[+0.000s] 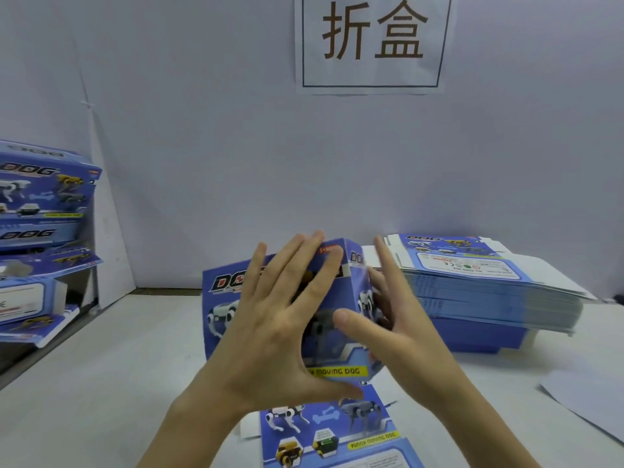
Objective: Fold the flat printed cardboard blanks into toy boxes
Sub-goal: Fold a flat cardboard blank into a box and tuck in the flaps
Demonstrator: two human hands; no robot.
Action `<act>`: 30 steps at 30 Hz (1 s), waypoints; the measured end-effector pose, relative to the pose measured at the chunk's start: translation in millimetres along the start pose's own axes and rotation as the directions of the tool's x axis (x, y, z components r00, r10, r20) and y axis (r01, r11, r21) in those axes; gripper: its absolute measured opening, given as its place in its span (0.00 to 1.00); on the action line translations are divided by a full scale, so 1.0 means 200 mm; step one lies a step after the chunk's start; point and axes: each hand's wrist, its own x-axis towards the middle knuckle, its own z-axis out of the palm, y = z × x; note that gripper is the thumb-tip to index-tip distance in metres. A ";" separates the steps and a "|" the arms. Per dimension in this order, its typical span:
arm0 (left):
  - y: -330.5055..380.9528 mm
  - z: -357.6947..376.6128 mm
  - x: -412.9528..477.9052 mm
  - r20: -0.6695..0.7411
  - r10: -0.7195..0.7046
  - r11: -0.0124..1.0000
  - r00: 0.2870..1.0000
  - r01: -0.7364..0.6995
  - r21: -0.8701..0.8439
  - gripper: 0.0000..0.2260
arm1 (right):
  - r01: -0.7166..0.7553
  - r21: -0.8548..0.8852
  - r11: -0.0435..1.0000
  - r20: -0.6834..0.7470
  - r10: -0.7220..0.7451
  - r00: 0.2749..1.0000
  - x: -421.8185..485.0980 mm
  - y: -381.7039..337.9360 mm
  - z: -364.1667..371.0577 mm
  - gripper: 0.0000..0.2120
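**Half-folded box between two flat hands**

A glossy blue cardboard box [225,293], printed with robot dogs, stands tilted on the white table [101,400], creased into a sharp corner. The left hand [273,332] lies flat on its front panel, fingers straight and spread. The right hand [405,332] has straight fingers against the side panel and its thumb on the front. A printed panel [331,430] lies flat below them. To the right sits a thick stack of flat blanks [489,292]; at the left, finished boxes [44,197] are piled up. A paper sign [371,42] hangs on the smooth wall.
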 end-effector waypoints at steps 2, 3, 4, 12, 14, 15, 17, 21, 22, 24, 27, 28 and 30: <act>-0.02 0.01 0.00 0.061 -0.092 0.995 0.994 0.094 -0.023 0.51 | -0.016 0.067 0.998 -0.150 0.026 0.988 0.02 0.03 -0.02 0.50; -0.04 0.02 -0.01 0.049 -0.176 0.983 0.983 0.179 -0.051 0.49 | -0.003 0.081 0.997 -0.223 0.021 0.974 0.03 0.05 -0.03 0.52; -0.05 0.03 -0.01 0.017 -0.295 0.951 0.955 0.295 -0.093 0.48 | 0.012 0.101 0.995 -0.289 0.017 0.957 0.04 0.05 -0.04 0.51; -0.08 0.10 0.02 0.439 -0.703 -0.206 0.559 0.432 -0.878 0.55 | -0.031 0.499 0.866 -0.233 0.169 0.958 0.04 0.16 0.02 0.31; -0.10 0.12 0.02 0.444 -0.627 -0.246 0.640 0.378 -0.893 0.38 | -0.119 0.465 0.877 -0.180 0.225 0.958 0.04 0.17 0.00 0.28; -0.11 0.13 0.01 0.415 -0.616 -0.218 0.670 0.361 -0.907 0.31 | -0.145 0.429 0.892 -0.186 0.244 0.952 0.05 0.18 -0.02 0.25; -0.12 0.15 -0.01 0.348 -0.578 -0.110 0.738 0.352 -0.930 0.29 | -0.132 0.395 0.909 -0.253 0.246 0.936 0.06 0.19 -0.09 0.16; -0.19 0.15 -0.07 0.389 -0.243 0.091 0.888 0.420 -0.903 0.29 | -0.083 0.310 0.947 -0.326 0.188 0.927 0.08 0.16 -0.18 0.16; -0.21 0.15 -0.08 0.460 -0.156 0.098 0.874 0.477 -0.873 0.29 | -0.073 0.311 0.947 -0.287 0.167 0.943 0.07 0.15 -0.19 0.17; -0.21 0.20 -0.10 0.588 -0.092 0.129 0.804 0.595 -0.793 0.33 | -0.085 0.301 0.950 -0.194 0.149 0.970 0.06 0.15 -0.18 0.20; -0.17 0.25 -0.10 0.618 -0.245 0.162 0.747 0.660 -0.734 0.35 | -0.130 0.124 0.984 -0.126 0.146 0.981 0.06 0.20 -0.15 0.24; -0.16 0.26 -0.10 0.578 -0.280 0.130 0.767 0.627 -0.768 0.38 | -0.143 0.096 0.985 -0.106 0.153 0.982 0.07 0.21 -0.14 0.26; -0.15 0.27 -0.08 0.494 -0.329 0.080 0.805 0.545 -0.835 0.40 | -0.168 0.114 0.979 -0.107 0.180 0.978 0.06 0.24 -0.14 0.27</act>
